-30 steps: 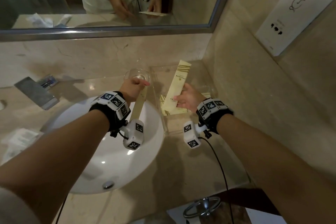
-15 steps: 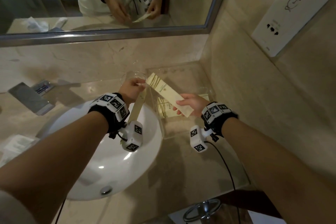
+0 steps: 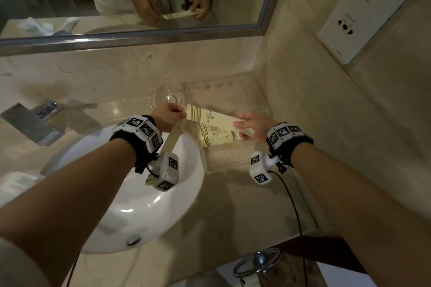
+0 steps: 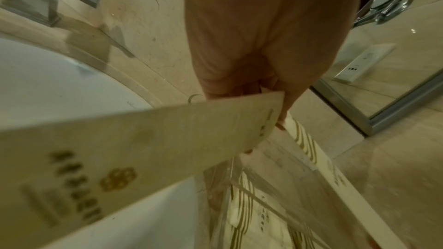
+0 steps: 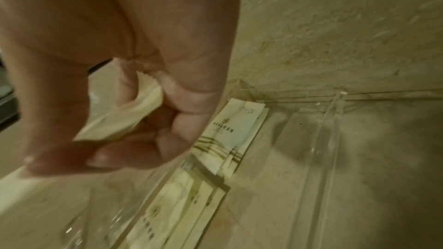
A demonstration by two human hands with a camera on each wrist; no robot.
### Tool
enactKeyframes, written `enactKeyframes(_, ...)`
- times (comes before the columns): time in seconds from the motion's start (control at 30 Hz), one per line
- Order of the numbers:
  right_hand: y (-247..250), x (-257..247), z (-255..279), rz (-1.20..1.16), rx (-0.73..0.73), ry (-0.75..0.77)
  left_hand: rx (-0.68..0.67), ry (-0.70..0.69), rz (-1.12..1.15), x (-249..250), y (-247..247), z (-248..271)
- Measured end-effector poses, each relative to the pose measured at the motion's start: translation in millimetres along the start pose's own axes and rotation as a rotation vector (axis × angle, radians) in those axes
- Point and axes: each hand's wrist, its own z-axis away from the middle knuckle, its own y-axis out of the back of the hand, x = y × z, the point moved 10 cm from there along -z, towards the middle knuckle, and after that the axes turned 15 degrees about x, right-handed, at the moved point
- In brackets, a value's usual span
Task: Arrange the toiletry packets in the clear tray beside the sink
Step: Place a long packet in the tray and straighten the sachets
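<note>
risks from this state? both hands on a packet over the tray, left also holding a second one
1. The left hand pinches two things: one end of the packet shared with the right hand, plus a long packet hanging over the sink. Letting go of one could drop the other into the basin.
2. The glass stands just beyond the left hand; a knock might tip it.

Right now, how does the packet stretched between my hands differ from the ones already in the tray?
The held packet is lifted, pinched by left hand and right hand; the tray packets lie flat, overlapping, untouched in the tray. All share cream wrappers with gold stripes.
</note>
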Motion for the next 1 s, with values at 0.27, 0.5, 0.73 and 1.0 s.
enactKeyframes(0.27,46.8,9.1,-10.5,-0.126,0.302,0.007,0.005,-0.048,-0.114,-1.5,-7.1,-3.1)
enactKeyframes(0.5,67.5,43.4,-14.3,0.224,0.319,-0.059,0.166,-0.055,-0.036,-5.0,6.2,-15.1)
enactKeyframes(0.73,50.8,62.9,-15.7,0.328,0.286,-0.101,0.219,-0.049,0.033,-10.1,7.7,-19.5)
enactKeyframes(1.0,45.5,88.0,-21.4,0.076,0.386,-0.275,0.214,0.007,0.168,-18.8,0.7,-26.3)
